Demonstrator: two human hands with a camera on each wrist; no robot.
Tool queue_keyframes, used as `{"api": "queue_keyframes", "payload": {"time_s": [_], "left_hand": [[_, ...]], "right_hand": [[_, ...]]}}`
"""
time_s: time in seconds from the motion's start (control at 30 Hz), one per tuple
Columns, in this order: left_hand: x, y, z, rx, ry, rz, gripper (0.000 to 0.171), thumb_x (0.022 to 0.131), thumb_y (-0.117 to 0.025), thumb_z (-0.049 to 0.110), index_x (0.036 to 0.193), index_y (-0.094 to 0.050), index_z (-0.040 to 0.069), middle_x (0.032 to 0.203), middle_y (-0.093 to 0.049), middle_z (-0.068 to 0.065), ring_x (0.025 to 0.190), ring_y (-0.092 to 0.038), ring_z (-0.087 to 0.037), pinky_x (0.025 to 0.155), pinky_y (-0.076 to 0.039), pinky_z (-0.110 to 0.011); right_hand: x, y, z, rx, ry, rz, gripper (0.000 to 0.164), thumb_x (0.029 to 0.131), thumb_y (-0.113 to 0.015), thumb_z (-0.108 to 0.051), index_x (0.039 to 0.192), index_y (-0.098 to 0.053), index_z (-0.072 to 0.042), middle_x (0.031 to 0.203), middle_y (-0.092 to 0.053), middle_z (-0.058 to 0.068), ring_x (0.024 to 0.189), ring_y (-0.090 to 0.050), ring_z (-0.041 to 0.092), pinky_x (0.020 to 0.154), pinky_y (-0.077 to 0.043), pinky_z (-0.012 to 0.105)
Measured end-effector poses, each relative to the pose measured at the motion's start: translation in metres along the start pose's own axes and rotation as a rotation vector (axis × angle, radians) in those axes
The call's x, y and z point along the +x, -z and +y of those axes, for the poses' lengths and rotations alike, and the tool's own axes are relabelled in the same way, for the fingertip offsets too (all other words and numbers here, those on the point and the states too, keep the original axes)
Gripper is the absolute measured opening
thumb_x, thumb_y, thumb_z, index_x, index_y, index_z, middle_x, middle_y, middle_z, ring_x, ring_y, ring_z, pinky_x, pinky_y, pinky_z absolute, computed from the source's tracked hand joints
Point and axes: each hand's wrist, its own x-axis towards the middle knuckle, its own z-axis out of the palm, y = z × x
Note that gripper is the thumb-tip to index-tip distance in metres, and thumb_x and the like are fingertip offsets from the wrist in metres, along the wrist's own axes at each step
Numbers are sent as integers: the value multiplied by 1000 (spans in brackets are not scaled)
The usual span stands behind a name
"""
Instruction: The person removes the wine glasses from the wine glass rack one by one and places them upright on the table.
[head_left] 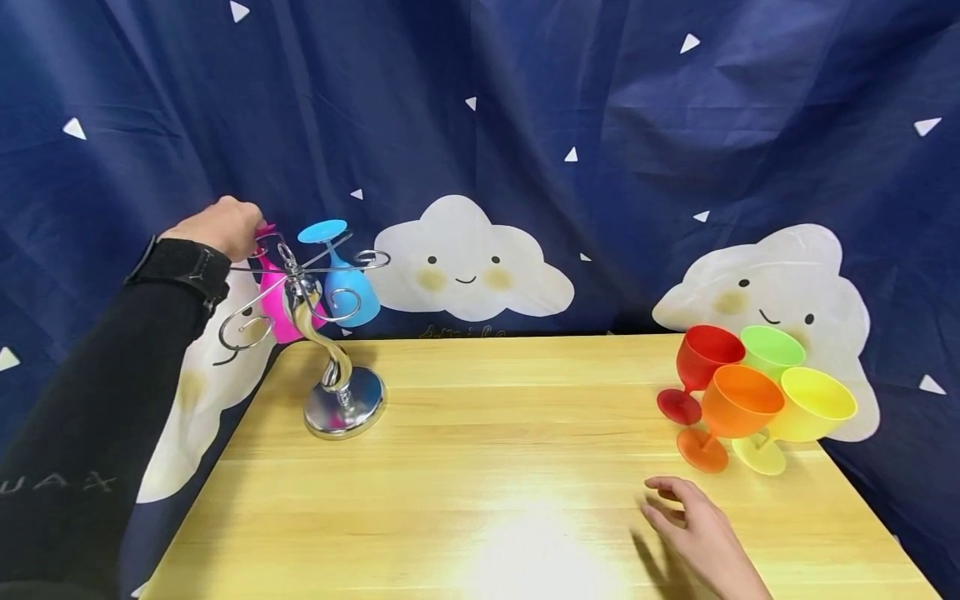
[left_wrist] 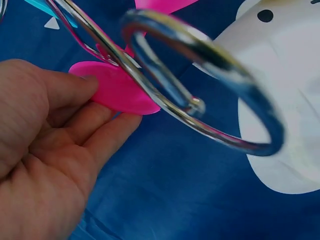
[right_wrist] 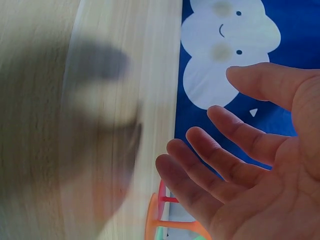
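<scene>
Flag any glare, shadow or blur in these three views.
Head: white glare washes out the near middle of the table; left wrist: the loop of the rack looks soft, the foot of the pink cup clearer; right wrist: a large, soft-edged shadow darkens the table.

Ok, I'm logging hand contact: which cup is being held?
The pink cup, upside down at the metal rack: the left hand pinches its base. The blue cup hangs untouched; the red, green, orange and yellow ones stand upright.
</scene>
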Motion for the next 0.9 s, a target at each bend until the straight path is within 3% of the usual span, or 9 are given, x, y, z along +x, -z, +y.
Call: {"api": "queue_keyframes", "payload": {"time_s": [0.4,0.57,0.77,0.9], "left_hand": [[3,5,21,-22,-21,-27,21,102,-56,-9,117,-70,-14,93,-67,-24,80,-63,-35,68,-56,-43],[1,5,21,-7,-42,-41,27,103,-53,-9,124,-68,-15,93,-66,-23,80,-63,-34,67,-56,-41],[-10,-3,15,19,-119,54,20,99,-56,-10,113,-69,-16,76,-60,-16,69,-62,-30,58,-54,-38],[-20,-7,12,38,-172,93,35,98,-57,-14,131,-67,-14,87,-71,-24,73,-66,-30,57,-59,-39]], "right_hand": [[1,-2,-5,27,-17,-31,36,100,-79,-21,130,-70,-4,133,-72,20,120,-72,40,93,-64,51],[1,-1,-5,28,-16,-34,37,100,-79,-21,131,-69,-4,134,-71,21,117,-73,39,93,-65,51],[1,0,-6,26,-25,-45,38,101,-78,-22,132,-69,-4,135,-71,21,118,-73,40,95,-64,52],[0,0,-5,20,-19,-42,37,101,-78,-22,131,-69,-4,135,-71,21,119,-72,40,95,-64,52]]}}
